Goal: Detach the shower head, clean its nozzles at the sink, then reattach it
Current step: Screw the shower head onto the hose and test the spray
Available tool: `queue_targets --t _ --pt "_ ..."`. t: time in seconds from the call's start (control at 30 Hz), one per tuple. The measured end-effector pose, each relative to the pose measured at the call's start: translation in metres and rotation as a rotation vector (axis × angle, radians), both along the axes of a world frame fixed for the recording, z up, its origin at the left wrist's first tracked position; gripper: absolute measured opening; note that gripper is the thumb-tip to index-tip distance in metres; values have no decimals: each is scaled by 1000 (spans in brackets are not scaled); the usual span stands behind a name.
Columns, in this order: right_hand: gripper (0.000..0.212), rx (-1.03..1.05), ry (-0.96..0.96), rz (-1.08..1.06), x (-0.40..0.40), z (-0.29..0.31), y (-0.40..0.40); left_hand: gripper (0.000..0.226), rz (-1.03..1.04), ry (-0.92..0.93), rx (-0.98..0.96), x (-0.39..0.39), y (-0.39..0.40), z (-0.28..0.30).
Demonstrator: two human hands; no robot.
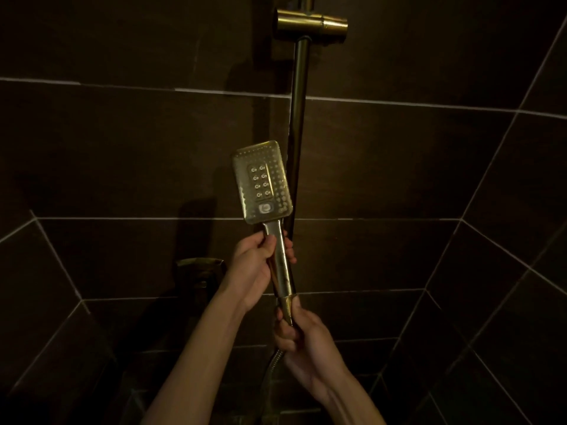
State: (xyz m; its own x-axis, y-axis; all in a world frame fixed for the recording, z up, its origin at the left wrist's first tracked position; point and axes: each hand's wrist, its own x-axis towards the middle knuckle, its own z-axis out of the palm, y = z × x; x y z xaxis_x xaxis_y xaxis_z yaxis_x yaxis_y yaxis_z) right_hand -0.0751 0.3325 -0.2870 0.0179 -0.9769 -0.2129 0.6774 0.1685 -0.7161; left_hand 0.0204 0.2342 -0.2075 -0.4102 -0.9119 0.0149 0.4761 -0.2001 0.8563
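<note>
Item: shower head [264, 180], brass-toned, rectangular, nozzle face turned toward you; you are holding it upright in front of the dark tiled wall [122, 148], off the slider bracket [311, 23] well above it on the vertical rail [298, 118]. Long axis: near vertical, the head at the top, the handle running down and slightly to the right into the hose nut [287, 308]. Grip, left hand [256, 265]: you are wrapping your fingers round the upper handle, just below the head. Grip, right hand [302, 335]: you are pinching the knurled nut where the hose [271, 363] joins, directly beneath the left hand along that axis. Judgement: the right hand is nearer the joint, so unscrewing likely falls to it while the left steadies. Wall fitting [201, 266] sitting left, dim.
</note>
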Motion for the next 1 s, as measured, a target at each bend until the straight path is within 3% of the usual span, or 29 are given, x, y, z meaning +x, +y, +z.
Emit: queue_targets --t 0.4,0.57,0.67,0.83,1.0 --pt "31 28 -10 72 -23 -22 12 24 -72 -195 -61 -6 32 -42" --pt "38 39 343 239 -57 -28 18 22 -23 -141 49 -19 44 -56" --pt "34 44 454 160 -90 -24 18 19 4 -230 76 -26 49 -68" --pt "35 -81 438 15 -123 -14 7 24 -87 -367 91 -43 64 -92" --pt "44 -111 266 174 -124 -22 2 23 -161 -333 169 -68 80 -107"
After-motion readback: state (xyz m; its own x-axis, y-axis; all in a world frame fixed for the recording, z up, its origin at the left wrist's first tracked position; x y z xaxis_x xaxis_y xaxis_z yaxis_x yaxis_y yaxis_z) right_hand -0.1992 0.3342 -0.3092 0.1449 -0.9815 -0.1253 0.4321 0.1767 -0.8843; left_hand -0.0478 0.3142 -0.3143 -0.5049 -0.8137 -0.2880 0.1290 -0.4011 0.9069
